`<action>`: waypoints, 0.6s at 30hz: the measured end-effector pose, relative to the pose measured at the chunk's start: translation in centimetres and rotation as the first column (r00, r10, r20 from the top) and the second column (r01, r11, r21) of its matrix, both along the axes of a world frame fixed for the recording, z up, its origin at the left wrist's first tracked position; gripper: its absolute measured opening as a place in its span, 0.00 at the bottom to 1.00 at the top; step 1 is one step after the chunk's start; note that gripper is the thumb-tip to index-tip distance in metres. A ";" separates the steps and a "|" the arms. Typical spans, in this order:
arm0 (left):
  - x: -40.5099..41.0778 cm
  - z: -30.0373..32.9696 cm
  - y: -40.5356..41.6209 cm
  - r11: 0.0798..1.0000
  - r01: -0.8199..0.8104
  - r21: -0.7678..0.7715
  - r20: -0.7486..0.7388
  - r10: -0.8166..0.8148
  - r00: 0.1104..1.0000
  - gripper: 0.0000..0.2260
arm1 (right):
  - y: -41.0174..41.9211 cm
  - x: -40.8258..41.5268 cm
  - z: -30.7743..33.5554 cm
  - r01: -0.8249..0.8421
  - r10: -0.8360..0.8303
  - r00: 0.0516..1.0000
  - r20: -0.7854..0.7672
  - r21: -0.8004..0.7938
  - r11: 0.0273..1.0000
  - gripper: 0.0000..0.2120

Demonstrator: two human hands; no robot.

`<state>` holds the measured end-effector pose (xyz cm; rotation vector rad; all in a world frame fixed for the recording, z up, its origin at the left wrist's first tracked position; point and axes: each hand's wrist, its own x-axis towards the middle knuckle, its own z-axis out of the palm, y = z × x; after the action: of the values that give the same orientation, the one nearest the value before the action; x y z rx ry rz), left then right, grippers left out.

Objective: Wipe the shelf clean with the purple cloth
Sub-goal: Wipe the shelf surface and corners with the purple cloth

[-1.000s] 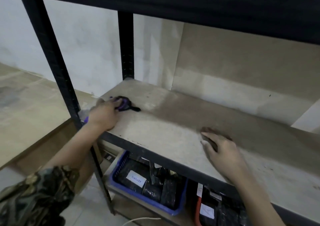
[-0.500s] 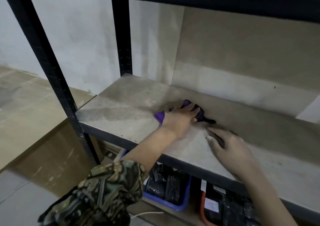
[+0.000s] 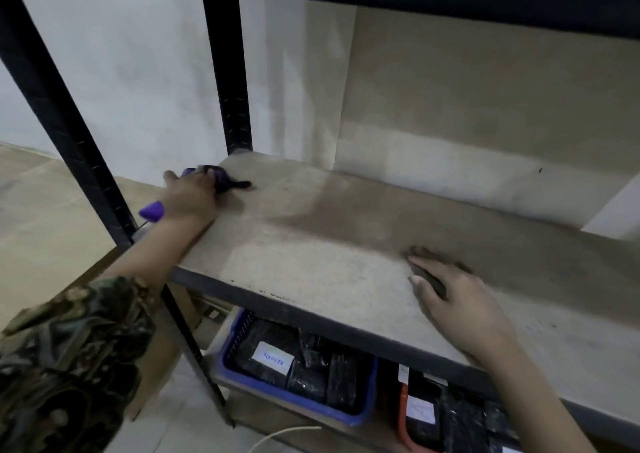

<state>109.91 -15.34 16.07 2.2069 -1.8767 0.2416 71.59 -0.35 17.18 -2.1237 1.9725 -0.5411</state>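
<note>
Since half a second ago, left hand (image 3: 189,198) has swept back from mid-board to the shelf's (image 3: 311,244) far-left end, near the rear upright (image 3: 227,71). Palm down, forearm stretched across the front-left corner, patterned sleeve (image 3: 69,359) low in view. Fingers curled over the purple cloth (image 3: 207,175), pressing it to the board; one purple corner sticks out behind the wrist, a dark bit trails right of the fingertips. Right hand (image 3: 453,300) unchanged: flat on the board near the front edge, fingers spread, holding nothing. Blue bin (image 3: 294,397) and orange bin (image 3: 403,425) on the tier below
</note>
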 end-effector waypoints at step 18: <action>-24.5 -0.2 -2.6 0.748 0.663 0.001 -0.172 -0.653 0.737 0.20 | -0.6 0.0 -0.2 0.030 -0.030 1.000 0.007 0.010 1.000 0.20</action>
<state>85.38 -17.94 15.91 1.3836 -2.4390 -0.1277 71.56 -0.97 17.02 -2.0868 2.0018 -0.5423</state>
